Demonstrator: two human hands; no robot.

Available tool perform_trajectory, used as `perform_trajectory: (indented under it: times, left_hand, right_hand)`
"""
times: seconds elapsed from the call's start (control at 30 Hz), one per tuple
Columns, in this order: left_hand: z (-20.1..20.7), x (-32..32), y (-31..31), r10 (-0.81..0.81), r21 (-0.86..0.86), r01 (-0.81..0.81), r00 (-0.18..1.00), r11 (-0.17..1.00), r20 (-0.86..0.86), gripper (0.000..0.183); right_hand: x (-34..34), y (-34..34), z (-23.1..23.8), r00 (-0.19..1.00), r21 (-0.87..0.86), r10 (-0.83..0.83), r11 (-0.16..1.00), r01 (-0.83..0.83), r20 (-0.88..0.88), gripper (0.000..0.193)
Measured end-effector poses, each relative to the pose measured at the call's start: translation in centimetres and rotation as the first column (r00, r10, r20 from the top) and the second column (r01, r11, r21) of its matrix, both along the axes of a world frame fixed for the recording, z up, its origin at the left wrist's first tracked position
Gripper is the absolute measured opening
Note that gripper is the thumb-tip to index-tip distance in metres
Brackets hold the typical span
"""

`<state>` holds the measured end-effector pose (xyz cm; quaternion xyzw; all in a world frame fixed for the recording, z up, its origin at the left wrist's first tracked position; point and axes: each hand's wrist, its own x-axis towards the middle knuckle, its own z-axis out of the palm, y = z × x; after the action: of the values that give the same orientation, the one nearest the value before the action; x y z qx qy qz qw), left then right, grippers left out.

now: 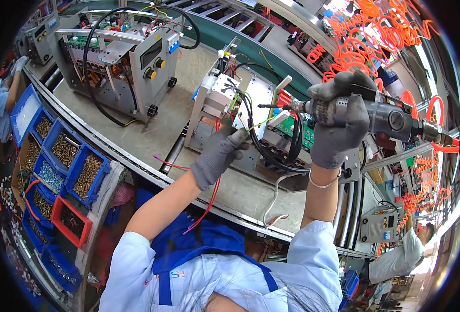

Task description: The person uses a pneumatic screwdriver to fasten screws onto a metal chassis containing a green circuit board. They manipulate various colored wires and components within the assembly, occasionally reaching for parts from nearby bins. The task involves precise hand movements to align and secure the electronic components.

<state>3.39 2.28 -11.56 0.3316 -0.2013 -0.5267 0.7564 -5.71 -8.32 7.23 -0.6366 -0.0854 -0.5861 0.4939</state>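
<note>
My right hand [339, 119], in a grey glove, is wrapped round a dark air screwdriver [388, 115]. Its bit [268, 106] points left over an open machine chassis [209, 127]. In a matching glove, my left hand [220, 156] reaches in at the chassis's near side. Its thumb and forefinger close on a yellow-green wire [260, 126], beside a black cable [250, 110]; the fingertips partly hide the grip. A white block [223, 93] and a green circuit board [303, 136] show inside the chassis. Red wires [215, 195] hang below my left wrist.
Left on the bench stands another metal-cased machine [152, 67] with yellow-black knobs. Blue bins [87, 171] of screws and a red bin [71, 221] line the lower left. Orange coiled hoses [365, 36] hang upper right. Other people's arms [12, 86] appear at far left and right.
</note>
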Motion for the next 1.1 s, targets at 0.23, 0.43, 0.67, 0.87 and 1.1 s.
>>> perform_trajectory:
  times: [0.23,0.43,0.67,0.87,1.1]
  left_hand:
    - [-0.8,1.5,-1.3,-0.035,-0.236,0.031,0.999,0.971,-0.012,0.048]
    - [0.0,1.3,-1.0,0.057,-0.149,-0.036,0.988,0.988,0.142,0.043]
    - [2.4,-0.6,5.9,-0.124,0.119,0.172,0.937,0.978,-0.328,0.059]
    - [7.1,-1.0,6.4,-0.220,-0.054,0.214,0.945,0.975,-0.240,0.044]
    - [4.0,-0.2,7.1,-0.220,-0.123,0.183,0.854,0.975,-0.471,0.037]
  right_hand:
    - [0.0,-0.9,-0.1,0.994,-0.001,0.104,0.995,-0.104,-0.028,0.039]
    - [-0.2,-1.7,0.0,0.999,-0.044,-0.004,0.999,0.002,-0.045,0.039]
    - [-3.6,1.8,1.4,0.883,-0.009,0.458,0.888,-0.460,0.099,0.047]
    - [-5.4,3.7,-0.2,0.850,0.044,0.504,0.863,-0.504,-0.155,0.049]
    - [-1.7,2.0,2.2,0.870,0.122,0.491,0.867,-0.484,-0.041,0.046]
